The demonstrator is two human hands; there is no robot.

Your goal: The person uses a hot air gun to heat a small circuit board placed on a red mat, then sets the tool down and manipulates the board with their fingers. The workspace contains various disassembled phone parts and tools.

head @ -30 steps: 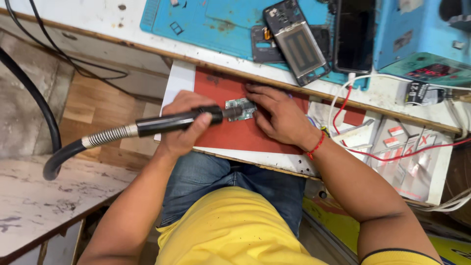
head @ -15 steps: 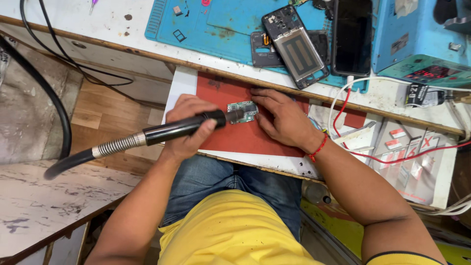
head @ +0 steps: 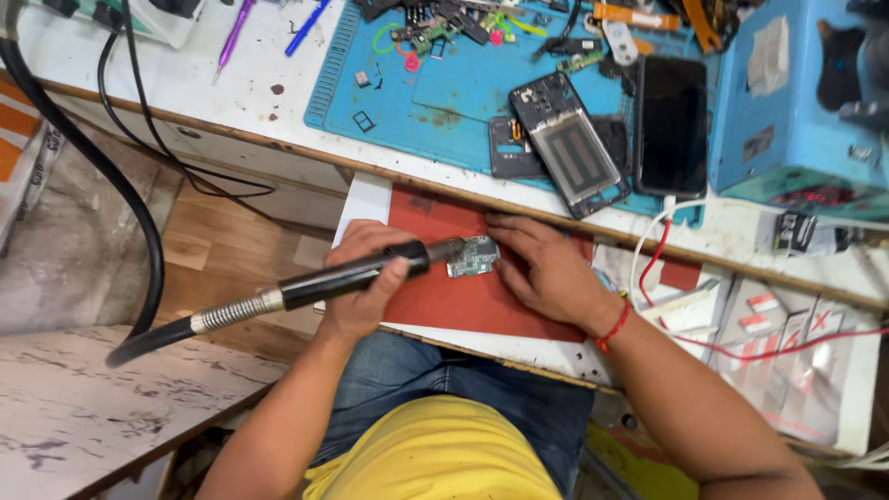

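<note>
My left hand (head: 363, 278) grips a black hot-air wand (head: 343, 275) whose metal nozzle points right at a small green circuit board (head: 473, 256). The board lies on a red mat (head: 454, 301) on a pull-out shelf. My right hand (head: 546, 268) rests flat on the mat, with its fingertips pressing the board's right edge. A red thread circles that wrist.
A blue work mat (head: 444, 93) on the white bench holds an opened phone frame (head: 567, 156), a black phone (head: 670, 125), small parts and tools. A blue machine (head: 801, 102) stands at right. Red and white wires (head: 741, 347) cross plastic packets. The wand's black hose (head: 111, 185) loops left.
The view has shifted so more of the bench top shows. Both hands keep their hold, with the wand nozzle still at the board.
</note>
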